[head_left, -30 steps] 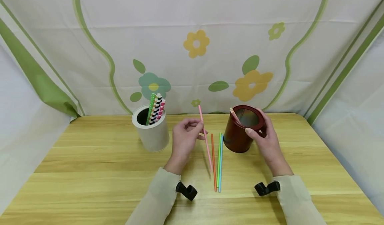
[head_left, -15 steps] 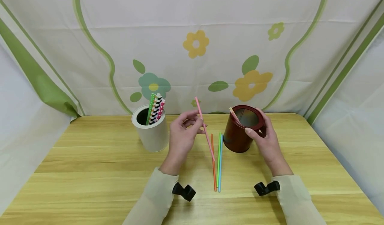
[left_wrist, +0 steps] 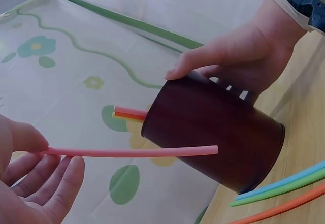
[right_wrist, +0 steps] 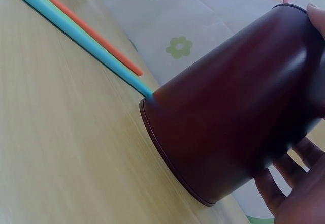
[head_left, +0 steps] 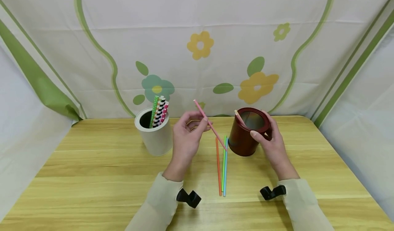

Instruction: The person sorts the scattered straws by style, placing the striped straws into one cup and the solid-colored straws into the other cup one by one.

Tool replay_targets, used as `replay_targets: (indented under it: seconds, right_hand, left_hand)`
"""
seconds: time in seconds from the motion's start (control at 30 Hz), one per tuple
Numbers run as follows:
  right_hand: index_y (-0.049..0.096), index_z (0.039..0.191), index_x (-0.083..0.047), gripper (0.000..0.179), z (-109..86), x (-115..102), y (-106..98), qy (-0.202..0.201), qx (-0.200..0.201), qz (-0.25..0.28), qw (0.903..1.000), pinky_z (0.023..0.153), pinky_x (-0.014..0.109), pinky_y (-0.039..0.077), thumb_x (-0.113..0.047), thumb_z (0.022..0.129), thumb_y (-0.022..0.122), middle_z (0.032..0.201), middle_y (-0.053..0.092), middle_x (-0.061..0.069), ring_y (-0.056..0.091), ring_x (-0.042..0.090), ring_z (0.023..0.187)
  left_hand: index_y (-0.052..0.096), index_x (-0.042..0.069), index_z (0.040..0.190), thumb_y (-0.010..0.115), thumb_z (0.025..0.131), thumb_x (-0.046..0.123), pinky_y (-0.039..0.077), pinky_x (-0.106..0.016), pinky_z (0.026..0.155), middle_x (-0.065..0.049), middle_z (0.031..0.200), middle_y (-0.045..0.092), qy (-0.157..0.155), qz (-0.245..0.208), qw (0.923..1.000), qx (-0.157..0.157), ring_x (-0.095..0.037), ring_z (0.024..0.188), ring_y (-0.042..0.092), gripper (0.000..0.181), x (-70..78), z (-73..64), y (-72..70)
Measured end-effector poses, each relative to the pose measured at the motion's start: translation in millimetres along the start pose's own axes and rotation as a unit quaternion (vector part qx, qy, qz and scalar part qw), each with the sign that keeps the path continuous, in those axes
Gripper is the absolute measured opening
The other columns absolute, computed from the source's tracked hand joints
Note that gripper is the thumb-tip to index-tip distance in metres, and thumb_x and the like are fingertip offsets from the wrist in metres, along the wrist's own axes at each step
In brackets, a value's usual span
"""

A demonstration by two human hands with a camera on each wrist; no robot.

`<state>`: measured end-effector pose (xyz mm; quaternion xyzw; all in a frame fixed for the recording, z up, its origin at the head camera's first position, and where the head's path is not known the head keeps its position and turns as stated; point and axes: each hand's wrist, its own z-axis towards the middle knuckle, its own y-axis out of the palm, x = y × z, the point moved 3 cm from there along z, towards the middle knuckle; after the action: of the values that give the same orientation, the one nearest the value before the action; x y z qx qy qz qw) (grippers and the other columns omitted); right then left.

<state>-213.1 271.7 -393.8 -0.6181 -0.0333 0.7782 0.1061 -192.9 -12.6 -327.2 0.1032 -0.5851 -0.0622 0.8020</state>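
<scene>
My left hand (head_left: 187, 133) pinches a pink straw (head_left: 218, 137) between thumb and fingers, above the table. The straw slants, its lower end reaching right toward a dark red mug (head_left: 244, 142). Around the mug's handle side curls my right hand (head_left: 274, 143), its thumb at the rim. Several straws (left_wrist: 130, 114) poke out of the mug, pink, orange and yellow in the left wrist view. Between the hands an orange straw (head_left: 219, 169), a green straw (head_left: 223, 166) and a blue straw (head_left: 226, 172) lie on the table; in the right wrist view the blue straw (right_wrist: 86, 42) meets the mug's base.
To the left stands a light grey canister (head_left: 158, 143) with several patterned paper straws (head_left: 159, 112) leaning in it. A wooden tabletop (head_left: 101, 179) lies beneath everything. Behind it hangs a flowered curtain (head_left: 215, 12).
The pink straw in my left hand has tilted: its lower end swung up and right toward the mug, its upper end left. My right hand keeps its hold on the mug.
</scene>
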Motion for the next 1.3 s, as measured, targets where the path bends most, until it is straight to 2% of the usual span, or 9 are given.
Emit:
replay_targets:
  seconds: [0.27,0.43,0.5,0.57,0.73,0.83,1.03,1.2,1.3]
  right_hand:
    - [0.036,0.168,-0.032,0.075,-0.6,-0.5,0.5,0.004,0.002,0.004,1.0000,0.099,0.010,0.046,-0.011,0.104,0.069,0.164,0.043,-0.003,0.046,0.008,0.136]
    - [0.036,0.168,-0.032,0.075,-0.2,-1.2,-0.4,0.003,0.005,0.009,0.9999,0.098,0.010,0.046,-0.010,0.104,0.069,0.163,0.044,-0.003,0.046,0.008,0.136]
    - [0.036,0.168,-0.032,0.075,0.1,-1.8,-0.6,0.003,0.005,0.008,1.0000,0.098,0.010,0.046,-0.011,0.104,0.069,0.163,0.044,-0.002,0.046,0.007,0.136]
    - [0.036,0.168,-0.033,0.075,0.5,-2.4,-0.9,0.004,0.005,0.005,1.0000,0.098,0.010,0.046,-0.011,0.104,0.069,0.164,0.043,-0.002,0.047,0.007,0.136]
    - [0.035,0.168,-0.033,0.076,-0.1,-2.0,-0.3,0.009,0.004,0.000,1.0000,0.098,0.009,0.046,-0.011,0.104,0.069,0.164,0.042,-0.001,0.047,0.007,0.136]
    - [0.035,0.168,-0.033,0.076,-0.8,-0.7,0.5,0.013,0.000,0.005,0.9999,0.098,0.009,0.047,-0.012,0.103,0.069,0.164,0.042,-0.001,0.047,0.008,0.136]
    - [0.035,0.168,-0.033,0.077,-2.0,1.5,0.9,0.015,0.002,0.010,0.9998,0.096,0.009,0.049,-0.011,0.103,0.069,0.163,0.043,-0.001,0.048,0.010,0.134]
    - [0.035,0.168,-0.034,0.077,-2.0,1.5,1.2,0.015,0.003,0.003,0.9999,0.096,0.008,0.049,-0.011,0.104,0.069,0.164,0.042,0.000,0.048,0.009,0.134]
    - [0.035,0.168,-0.033,0.076,-1.6,1.6,1.4,0.012,0.004,0.002,0.9999,0.096,0.008,0.049,-0.011,0.104,0.069,0.164,0.042,0.000,0.048,0.009,0.134]
  left_hand:
    - [0.068,-0.007,0.119,0.071,0.100,-0.001,0.065,-0.030,0.087,-0.023,0.113,0.072,0.006,-0.006,0.9998,0.015,-0.017,0.093,0.076,0.020,-1.0,2.1,-2.6]
    - [0.068,-0.008,0.118,0.072,0.100,-0.001,0.065,-0.028,0.087,-0.027,0.115,0.074,0.002,-0.005,0.9999,0.016,-0.028,0.098,0.077,0.020,0.8,1.9,-1.3]
    - [0.068,-0.008,0.118,0.072,0.100,-0.001,0.065,-0.028,0.087,-0.026,0.114,0.075,0.003,-0.006,0.9999,0.016,-0.027,0.097,0.077,0.020,1.2,2.0,-0.9]
    - [0.069,-0.007,0.117,0.072,0.100,-0.001,0.065,-0.029,0.088,-0.027,0.114,0.075,0.003,-0.010,0.9998,0.015,-0.034,0.099,0.077,0.018,1.8,2.2,-0.5]
    - [0.069,-0.006,0.115,0.072,0.100,-0.002,0.065,-0.032,0.091,-0.031,0.116,0.071,0.008,-0.030,0.9993,0.020,-0.028,0.099,0.079,0.016,5.4,1.5,-0.2]
    - [0.069,-0.006,0.114,0.073,0.099,-0.003,0.065,-0.034,0.092,-0.029,0.116,0.070,0.019,-0.045,0.9985,0.024,-0.018,0.096,0.079,0.016,10.2,0.5,0.2]
    - [0.068,-0.006,0.115,0.073,0.099,-0.002,0.064,-0.036,0.095,-0.020,0.112,0.073,0.050,-0.049,0.9975,0.011,-0.021,0.099,0.079,0.017,23.0,2.5,4.2]
    - [0.068,-0.008,0.115,0.073,0.098,-0.003,0.064,-0.038,0.096,-0.022,0.110,0.073,0.087,-0.063,0.9942,0.006,-0.022,0.100,0.080,0.018,37.0,4.8,9.3]
    - [0.068,-0.009,0.113,0.073,0.098,-0.005,0.064,-0.038,0.095,-0.025,0.110,0.073,0.097,-0.067,0.9930,-0.002,-0.024,0.101,0.081,0.017,40.5,6.5,14.6]
